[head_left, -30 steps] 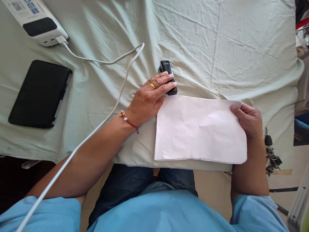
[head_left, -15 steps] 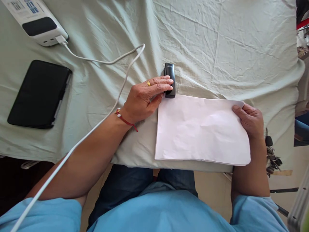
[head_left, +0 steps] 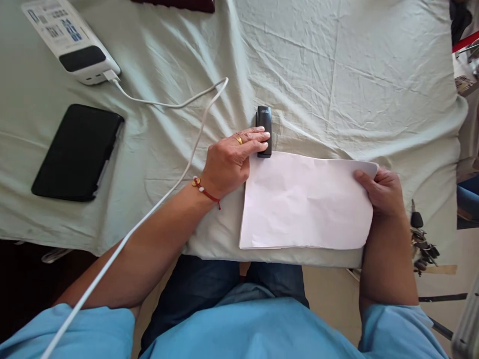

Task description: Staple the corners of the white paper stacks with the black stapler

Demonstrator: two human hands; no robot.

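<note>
A black stapler [head_left: 264, 118] lies on the cloth with its near end over the top left corner of a small stack of white paper [head_left: 307, 204]. The fingers of my left hand [head_left: 230, 162] press together on top of the stapler, while the thumb is tucked out of sight. At the sheets' top right corner, my right hand [head_left: 385, 192] pinches the paper between the thumb on top and fingers underneath. That side of the paper bends up a little. Whether a staple is in the sheets cannot be seen.
A black tablet-like case [head_left: 78, 152] lies at left, below a white device [head_left: 84, 55]. From that device a white cable [head_left: 164, 105] runs across the cloth and over my left forearm. Keys [head_left: 422, 242] are at the right edge. A dark red object [head_left: 179, 4] shows at the top.
My left thumb has drawn back from the stapler's side, and the fingers stay on top. The paper's right side has bent inward slightly with my right hand. The whole view has shifted a little.
</note>
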